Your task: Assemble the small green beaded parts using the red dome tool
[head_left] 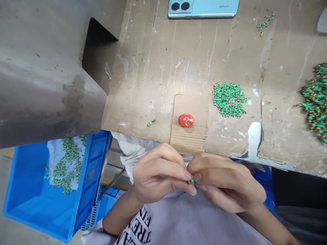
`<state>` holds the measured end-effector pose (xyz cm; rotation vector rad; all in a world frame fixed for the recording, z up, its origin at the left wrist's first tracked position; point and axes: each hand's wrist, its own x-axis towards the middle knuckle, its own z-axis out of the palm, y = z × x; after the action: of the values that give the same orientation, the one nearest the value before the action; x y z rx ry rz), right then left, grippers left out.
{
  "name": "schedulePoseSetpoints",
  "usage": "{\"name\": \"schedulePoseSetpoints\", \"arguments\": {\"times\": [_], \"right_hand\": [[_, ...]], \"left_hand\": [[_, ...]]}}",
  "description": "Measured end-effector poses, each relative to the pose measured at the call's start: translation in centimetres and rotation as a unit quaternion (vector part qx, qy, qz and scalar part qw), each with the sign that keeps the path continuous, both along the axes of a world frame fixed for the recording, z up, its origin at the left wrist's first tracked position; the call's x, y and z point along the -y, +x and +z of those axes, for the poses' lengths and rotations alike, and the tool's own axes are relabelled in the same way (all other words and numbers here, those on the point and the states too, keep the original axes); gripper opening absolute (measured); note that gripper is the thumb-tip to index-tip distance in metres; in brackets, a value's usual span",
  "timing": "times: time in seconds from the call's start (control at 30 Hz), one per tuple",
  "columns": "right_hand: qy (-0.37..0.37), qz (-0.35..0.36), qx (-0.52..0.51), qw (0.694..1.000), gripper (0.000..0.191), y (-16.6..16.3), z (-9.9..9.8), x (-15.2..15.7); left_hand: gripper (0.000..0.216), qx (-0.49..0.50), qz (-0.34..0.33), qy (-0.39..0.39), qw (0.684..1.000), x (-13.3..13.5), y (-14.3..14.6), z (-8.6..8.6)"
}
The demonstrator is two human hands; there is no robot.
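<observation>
Close in front of my chest, below the table's edge, my left hand point(163, 173) and my right hand point(227, 180) meet fingertip to fingertip. A tiny green piece point(192, 179) shows between them. The left thumb and fingers pinch it from one side; the closed right fingertips grip at its other side, partly covering it. On a cardboard square point(189, 141) beyond my hands sits a small, shiny red round dish or lump point(186, 120). To its left lies a single green piece with a yellowish end point(151, 123). A flat pile of small green and copper-coloured pieces point(230, 100) is on the right.
A larger heap of green, dark and yellow pieces point(316, 102) lies at the far right. Several loose pieces point(265, 23) and a light-blue phone point(204, 8) are at the back. A metal housing point(46, 68) stands left, above a blue crate point(33, 211) holding more green pieces.
</observation>
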<state>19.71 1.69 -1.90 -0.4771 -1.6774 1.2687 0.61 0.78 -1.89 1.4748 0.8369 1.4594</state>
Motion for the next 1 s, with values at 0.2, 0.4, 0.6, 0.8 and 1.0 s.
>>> {"name": "schedulePoseSetpoints", "arguments": {"times": [0.2,0.4,0.6,0.8,1.0], "right_hand": [[-0.085,0.003,-0.011,0.996,0.020,-0.1,0.2,0.5],[-0.161,0.032,0.019,0.986,0.018,0.0,1.2,0.5],[-0.141,0.031,0.038,0.989,0.017,0.2,1.2,0.2],[-0.129,0.019,0.030,0.991,0.014,0.1,0.9,0.2],[-0.104,-0.031,0.041,0.993,0.016,-0.5,0.4,0.9]], "left_hand": [[0.021,-0.011,0.007,0.003,1.000,0.3,0.0,0.2],[0.018,-0.037,0.001,-0.015,0.999,0.5,-0.4,0.6],[0.021,-0.032,-0.013,-0.038,0.999,0.5,-0.3,0.9],[0.019,-0.038,-0.004,-0.059,0.998,0.6,-0.1,1.0],[0.017,-0.045,0.014,-0.074,0.996,1.0,-0.1,0.8]]}}
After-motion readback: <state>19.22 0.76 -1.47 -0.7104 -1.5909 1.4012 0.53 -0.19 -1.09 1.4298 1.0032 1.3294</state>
